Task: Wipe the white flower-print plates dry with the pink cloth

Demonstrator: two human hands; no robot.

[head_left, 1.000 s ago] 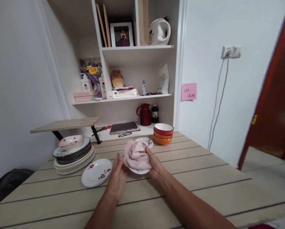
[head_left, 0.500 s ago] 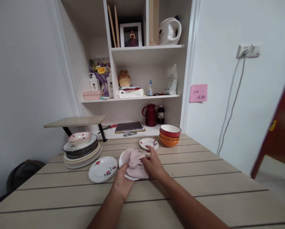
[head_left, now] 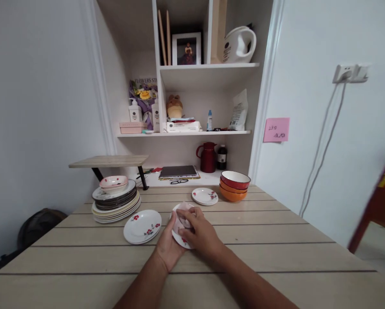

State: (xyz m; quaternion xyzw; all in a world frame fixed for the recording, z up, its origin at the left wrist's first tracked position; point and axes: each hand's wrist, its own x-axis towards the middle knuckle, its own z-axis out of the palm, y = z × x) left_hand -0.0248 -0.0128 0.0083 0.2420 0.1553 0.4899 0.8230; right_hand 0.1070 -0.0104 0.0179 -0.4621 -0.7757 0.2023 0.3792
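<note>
Planked tabletop (head_left: 276,240) beneath hands (head_left: 201,234), plate (head_left: 179,239), cloth (head_left: 185,206).

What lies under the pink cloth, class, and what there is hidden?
A white plate; some of its rim shows, with red decoration. The pink cloth and the hands cover its middle, so any pattern there cannot be seen.

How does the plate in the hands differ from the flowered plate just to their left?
The held plate is gripped by the left hand; the table plate lies ungripped. The held plate is partly covered by the pink cloth and right hand; the table plate is uncovered. Both are white with red decoration.
</note>
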